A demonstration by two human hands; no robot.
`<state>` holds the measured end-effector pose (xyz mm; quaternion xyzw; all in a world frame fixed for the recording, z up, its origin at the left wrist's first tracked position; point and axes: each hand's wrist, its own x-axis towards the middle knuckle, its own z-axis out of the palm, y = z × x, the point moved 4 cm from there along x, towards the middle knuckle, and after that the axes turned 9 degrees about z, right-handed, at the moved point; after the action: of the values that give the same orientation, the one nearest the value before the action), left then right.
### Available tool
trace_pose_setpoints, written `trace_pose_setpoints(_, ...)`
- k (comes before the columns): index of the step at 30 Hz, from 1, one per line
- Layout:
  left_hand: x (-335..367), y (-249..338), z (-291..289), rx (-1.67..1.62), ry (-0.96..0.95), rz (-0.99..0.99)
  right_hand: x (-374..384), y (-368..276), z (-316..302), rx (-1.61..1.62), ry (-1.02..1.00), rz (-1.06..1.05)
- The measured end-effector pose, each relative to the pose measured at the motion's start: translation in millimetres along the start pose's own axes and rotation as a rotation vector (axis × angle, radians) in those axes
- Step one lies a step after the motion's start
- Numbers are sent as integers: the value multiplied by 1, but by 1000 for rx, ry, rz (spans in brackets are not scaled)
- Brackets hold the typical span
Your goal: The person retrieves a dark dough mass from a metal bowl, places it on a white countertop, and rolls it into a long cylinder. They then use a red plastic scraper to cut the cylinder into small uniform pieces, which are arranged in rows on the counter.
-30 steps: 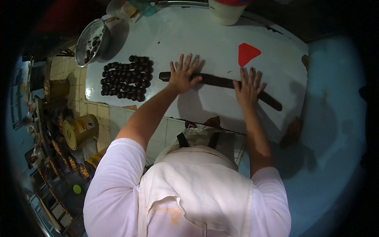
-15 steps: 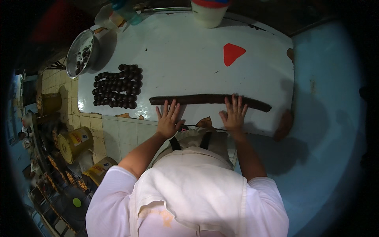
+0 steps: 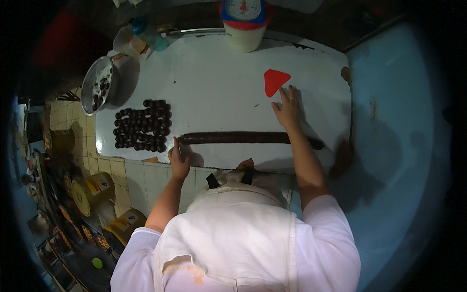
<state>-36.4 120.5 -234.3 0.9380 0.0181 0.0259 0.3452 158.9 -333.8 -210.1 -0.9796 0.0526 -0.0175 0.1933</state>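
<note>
A long dark brown dough rope [image 3: 233, 138] lies across the near part of the white table. Its left end is beside my left hand [image 3: 179, 163], whose index finger points forward near the tip while the other fingers are partly curled; nothing is in it. My right hand [image 3: 288, 111] reaches over the rope with fingers stretched out. Its fingertips are at the lower right edge of a flat red dough scraper [image 3: 275, 82]; whether they touch it I cannot tell. My right forearm hides part of the rope near its right end. Dark round balls [image 3: 144, 125] sit in rows left of the rope.
A metal bowl [image 3: 114, 87] holding similar balls and white powder tilts at the table's left edge. At the back stand a white bucket [image 3: 243, 40] with a dial scale [image 3: 243, 9] on it and a clear container [image 3: 127, 43]. Yellow buckets [image 3: 91, 193] are on the tiled floor.
My right hand has left the rope and moved forward to the red scraper. My left hand has slid left to the rope's end. The rope looks straighter, and the view has shifted.
</note>
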Motion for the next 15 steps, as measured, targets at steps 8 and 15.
trace_pose_setpoints(8,4,-19,-3,-12,-4,68,31,-95,41,-67,-275,-128)
trace_pose_setpoints(15,9,-6,-11,0,-41,86,-55,-168,96,108,-328,-376)
